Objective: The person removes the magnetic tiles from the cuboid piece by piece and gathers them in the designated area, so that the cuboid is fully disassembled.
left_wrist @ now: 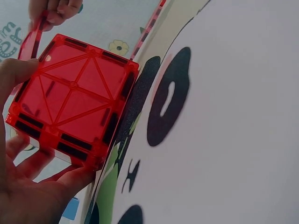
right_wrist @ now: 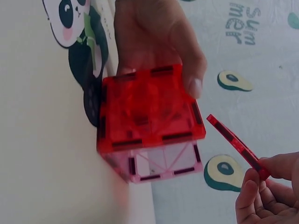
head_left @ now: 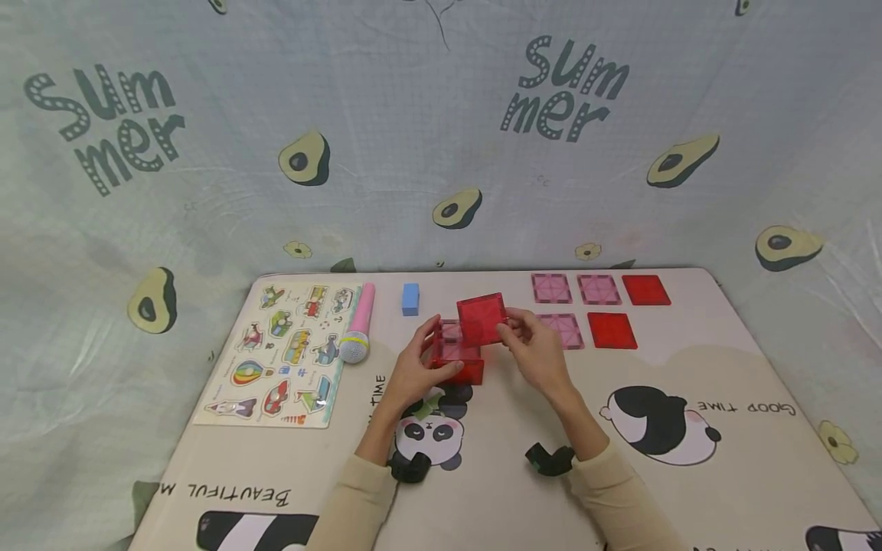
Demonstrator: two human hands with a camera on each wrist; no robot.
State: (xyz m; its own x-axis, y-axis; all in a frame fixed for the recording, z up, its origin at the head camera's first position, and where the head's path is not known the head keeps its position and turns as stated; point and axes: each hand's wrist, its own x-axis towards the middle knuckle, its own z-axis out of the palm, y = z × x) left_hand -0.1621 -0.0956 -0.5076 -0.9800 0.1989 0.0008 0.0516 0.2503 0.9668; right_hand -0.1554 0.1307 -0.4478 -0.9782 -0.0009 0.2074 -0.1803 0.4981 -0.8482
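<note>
A small box of magnetic tiles (head_left: 468,373) stands on the table, with red and pink see-through sides. Around its left side curls my left hand (head_left: 416,375), thumb at the top edge and fingers along the far side in the left wrist view. My right hand (head_left: 542,353) pinches a red square magnetic tile (head_left: 481,317) by one edge. That tile is tilted just above the box and overlaps its right part in the head view. From the right wrist, the box (right_wrist: 149,109) shows a red face and a pink one, with the held tile apart from it.
Pink tiles (head_left: 551,288) and red tiles (head_left: 612,330) lie flat at the back right. A blue block (head_left: 410,299) stands at the back, beside a pink toy microphone (head_left: 361,321). The picture puzzle board (head_left: 227,383) lies on the left. A printed cloth (head_left: 386,99) hangs behind.
</note>
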